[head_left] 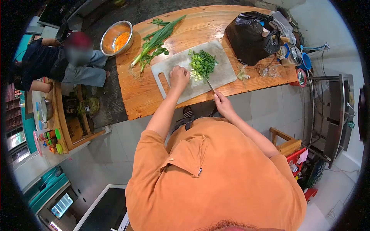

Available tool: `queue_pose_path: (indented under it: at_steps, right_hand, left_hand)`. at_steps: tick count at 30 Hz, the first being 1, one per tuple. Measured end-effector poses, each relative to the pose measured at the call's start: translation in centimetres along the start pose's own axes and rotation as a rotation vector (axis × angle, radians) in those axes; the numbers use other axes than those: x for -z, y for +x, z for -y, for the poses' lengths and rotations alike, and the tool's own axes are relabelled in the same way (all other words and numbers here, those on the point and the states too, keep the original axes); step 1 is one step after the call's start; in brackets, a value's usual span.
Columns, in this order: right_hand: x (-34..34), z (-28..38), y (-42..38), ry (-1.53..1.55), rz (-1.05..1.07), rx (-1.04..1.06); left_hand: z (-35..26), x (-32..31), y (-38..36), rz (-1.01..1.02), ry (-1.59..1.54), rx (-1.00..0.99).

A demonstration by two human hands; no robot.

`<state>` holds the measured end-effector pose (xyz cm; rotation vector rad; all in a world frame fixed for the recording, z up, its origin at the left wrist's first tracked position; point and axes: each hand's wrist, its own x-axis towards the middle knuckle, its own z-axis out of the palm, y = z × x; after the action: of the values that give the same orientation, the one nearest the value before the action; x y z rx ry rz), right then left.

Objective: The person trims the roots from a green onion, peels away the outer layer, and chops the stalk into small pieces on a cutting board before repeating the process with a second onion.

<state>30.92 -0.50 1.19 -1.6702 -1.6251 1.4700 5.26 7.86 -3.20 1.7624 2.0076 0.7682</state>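
A pale cutting board (224, 71) with a handle slot lies on the wooden table. Chopped green onion (203, 62) is heaped on it, with whitish cut pieces (196, 75) at the near side. My left hand (179, 78) rests on the board left of the heap, fingers curled; what lies under them, if anything, is hidden. At the board's near edge, my right hand (223, 103) is closed round the handle of a knife (210, 86). Its blade points toward the heap, the tip close to the cut pieces. Whole green onions (159, 41) lie beyond the board to the left.
A metal bowl (128, 45) holding shredded orange food stands at the table's left corner. A black plastic bag (248, 40) sits at the right, near glass jars (275, 70) and a blue cup (305, 61). Another person (63, 63) is at a wooden bench on the left.
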Motion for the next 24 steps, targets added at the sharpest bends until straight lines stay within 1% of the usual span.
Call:
queue_pose_path:
  at_steps: [2, 4, 5, 6, 8, 12, 14, 16, 18, 22, 24]
  right_hand:
    - [-0.4, 0.8, 0.1, -0.011, 0.041, -0.021]
    - [-1.2, 0.6, 0.5, -0.025, 0.084, -0.039]
    - [-1.8, 0.0, 0.9, -0.039, 0.077, 0.015]
    - [-2.2, 0.3, 1.0, -0.053, 0.069, 0.067]
    - [-2.5, 1.0, 1.1, -0.05, 0.088, 0.071]
    - [-3.2, 1.0, 1.6, -0.05, 0.106, 0.104]
    - [-3.3, 1.0, 1.6, -0.067, 0.12, 0.092]
    - [-3.5, 0.4, 1.6, -0.082, 0.133, 0.081]
    - [-4.0, -0.2, 1.8, -0.103, 0.132, 0.132]
    - [-4.6, 0.0, 2.7, -0.133, 0.146, 0.11]
    - [-4.6, 0.4, 3.2, -0.117, 0.103, 0.013]
  left_hand:
    - [-0.7, 0.8, -1.0, 0.038, 0.133, 0.052]
    - [-0.4, 0.6, -2.1, 0.025, 0.142, 0.069]
    - [-0.2, 0.5, -2.3, 0.009, 0.147, 0.076]
    - [-0.2, 0.5, -2.6, 0.007, 0.15, 0.082]
    - [-0.1, 0.4, -2.8, -0.041, 0.087, 0.085]
    - [-0.2, 0.4, -2.7, -0.045, 0.042, 0.099]
    - [-0.2, 0.2, -2.6, -0.07, 0.028, 0.003]
    - [0.2, -0.1, -2.3, -0.065, 0.037, 0.015]
    - [0.2, 0.0, -2.0, -0.058, 0.046, 0.023]
    - [0.4, 0.3, -2.2, -0.046, 0.022, 0.028]
    - [0.4, 0.3, -2.4, -0.056, -0.003, 0.022]
